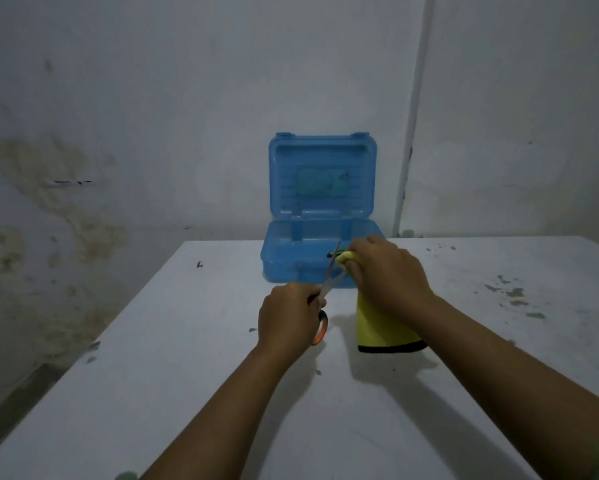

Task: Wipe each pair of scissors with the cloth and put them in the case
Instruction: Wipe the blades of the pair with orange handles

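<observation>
A: Entry, surfaces first. Table is flat, matte white, paint chipped in greyish flecks along the right side; wall behind is pale plaster with brownish staining at left; a thin white pipe runs up it at right.

B: And the case?

A: Case, translucent blue plastic, rounded corners, moulded ribs; lid stands upright against the wall, tray open toward the camera; something dark with a yellow edge lies inside, too hidden to name.

B: Scissors?

A: Scissors, slim grey metal blades, closed together and angled up toward the case; handle loop orange with black trim, showing below the left hand; they are held above the table, just in front of the case.

B: Hands?

A: Left hand is clenched round the handles; right hand pinches the cloth against the blades near the tip. Cloth is soft yellow microfibre, black-stitched hem, hanging down from the right hand to the tabletop.
</observation>
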